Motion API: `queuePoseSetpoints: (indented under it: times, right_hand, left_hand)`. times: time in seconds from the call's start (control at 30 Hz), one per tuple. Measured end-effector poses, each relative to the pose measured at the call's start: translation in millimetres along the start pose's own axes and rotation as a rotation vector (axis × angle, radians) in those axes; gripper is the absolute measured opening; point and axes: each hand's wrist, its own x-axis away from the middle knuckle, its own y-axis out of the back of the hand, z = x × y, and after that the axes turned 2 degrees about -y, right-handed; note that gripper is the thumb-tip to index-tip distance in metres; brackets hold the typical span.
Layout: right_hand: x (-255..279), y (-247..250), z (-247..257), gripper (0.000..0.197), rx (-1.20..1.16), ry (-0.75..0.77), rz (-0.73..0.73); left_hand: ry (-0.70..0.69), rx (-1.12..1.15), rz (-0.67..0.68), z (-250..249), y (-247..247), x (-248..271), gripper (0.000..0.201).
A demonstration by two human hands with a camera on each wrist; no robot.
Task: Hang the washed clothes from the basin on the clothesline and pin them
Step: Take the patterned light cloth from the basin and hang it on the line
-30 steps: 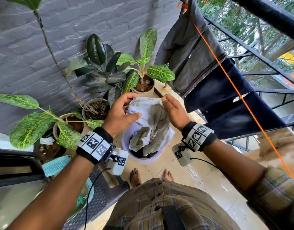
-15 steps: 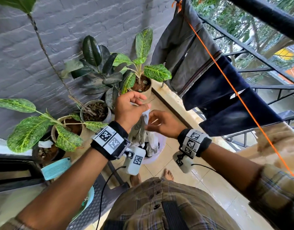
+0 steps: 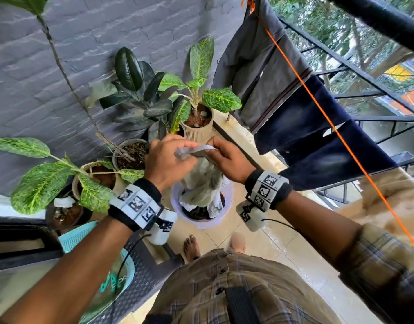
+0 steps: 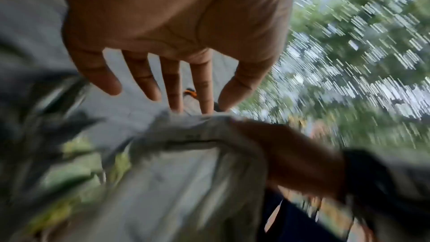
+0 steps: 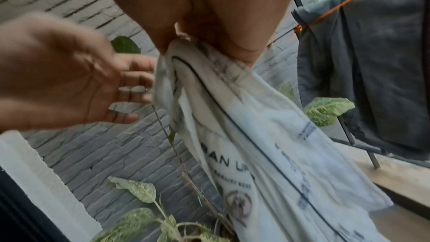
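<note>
The gray brick wall backs a balcony where gray and dark blue clothes already hang over the orange clothesline, which runs from the far end toward the person's right shoulder. On the tiled floor, just in front of the person's feet, stands the pale basin, with potted plants beyond it along the wall.

A white printed cloth is lifted partly out of the basin; its lower end seems to trail inside. The right hand pinches the cloth's top edge between thumb and fingers. The left hand is beside that edge with its fingers spread and straight; it grips nothing, at most brushing the hem.

The step looks like finding and opening the top hem. To do it well, the left hand should take the hem apart from the right, both should draw it taut and lift the cloth clear of the basin, then carry it to the bare stretch of line nearest the person, so it overlaps no hung clothes.
</note>
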Motion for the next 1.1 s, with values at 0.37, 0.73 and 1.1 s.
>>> queuePoseSetpoints:
  times: [0.37, 0.73, 1.1]
  right_hand:
    - [-6.5, 25.0, 23.7, 0.006, -0.088, 0.077, 0.178]
    - [13.6, 22.8, -9.6, 0.07, 0.045, 0.017, 0.009]
    - [18.3, 12.6, -76.0, 0.024, 0.048, -0.156, 0.074]
  left_hand:
    - [-0.105, 0.181, 0.244, -15.5, -9.3, -7.3, 0.024]
    - [-0.481, -0.061, 0.146, -66.7, -0.9, -11.6, 0.028]
    - [-0.485, 0.028, 0.058, -83.1, 42.7, -15.2, 0.029]
